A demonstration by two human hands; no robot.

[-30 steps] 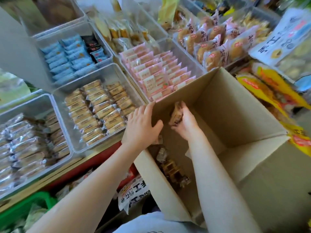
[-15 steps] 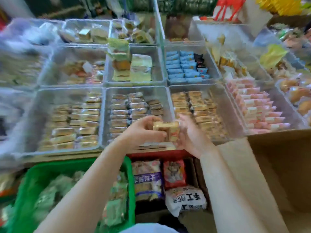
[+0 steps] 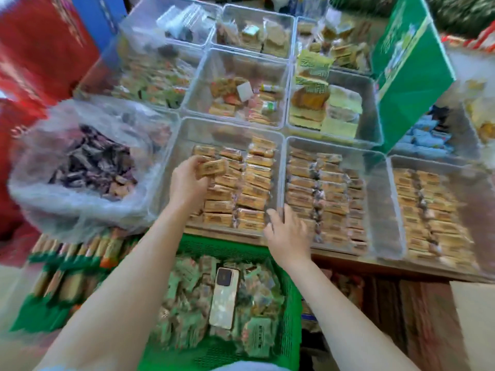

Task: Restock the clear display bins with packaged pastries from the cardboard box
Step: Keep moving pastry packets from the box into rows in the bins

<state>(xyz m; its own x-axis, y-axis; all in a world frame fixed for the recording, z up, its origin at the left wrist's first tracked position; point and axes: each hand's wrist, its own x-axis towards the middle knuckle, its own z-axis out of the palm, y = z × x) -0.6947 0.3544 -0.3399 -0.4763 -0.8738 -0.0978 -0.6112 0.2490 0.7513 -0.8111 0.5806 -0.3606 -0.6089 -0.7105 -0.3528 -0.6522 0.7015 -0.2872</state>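
Note:
My left hand [image 3: 187,183] grips a tan packaged pastry [image 3: 213,167] over the left side of a clear display bin [image 3: 230,129] that holds rows of the same pastries. My right hand [image 3: 286,231] rests with relaxed fingers on that bin's front right corner and holds nothing. The cardboard box [image 3: 471,322] shows only as a corner at the lower right edge.
Two more clear bins [image 3: 375,167] of tan pastries stand to the right, further bins behind. A plastic bag [image 3: 80,167] of dark snacks lies left. Below the shelf edge a green basket [image 3: 292,311] holds green packets and a phone [image 3: 223,297]. A green carton [image 3: 409,76] leans at back right.
The view swung left, away from the cardboard box. Both hands held the pastry together; now my left hand alone carries it over the bin and my right hand has dropped to the bin's corner.

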